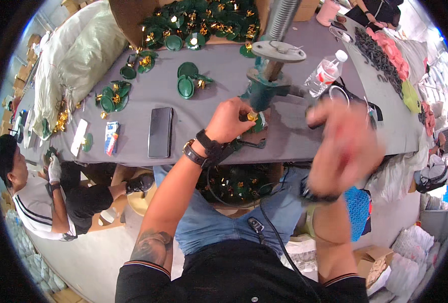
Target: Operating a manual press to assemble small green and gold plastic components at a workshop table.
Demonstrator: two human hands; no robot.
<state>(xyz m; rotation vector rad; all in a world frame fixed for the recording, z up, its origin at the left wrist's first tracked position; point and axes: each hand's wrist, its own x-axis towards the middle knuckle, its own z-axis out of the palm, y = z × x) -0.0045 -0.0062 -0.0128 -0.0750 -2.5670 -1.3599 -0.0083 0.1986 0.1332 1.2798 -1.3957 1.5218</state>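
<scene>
One green metal press point(266, 91), one small shiny gold-and-green piece point(252, 116) beneath it.
Left hand point(230, 121) narrow, pinching the piece; right hand point(346, 144) blurred, grip cannot be told. One black rectangular phone point(160, 133).

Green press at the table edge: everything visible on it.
The green press stands upright near the front edge of the grey table, tilted slightly right in this fisheye view. A ridged, bare-metal column runs out of frame above a flat grey disc; the dark green body below looks like painted metal. The left hand holds a small gold piece beneath it; contact is unclear.
</scene>
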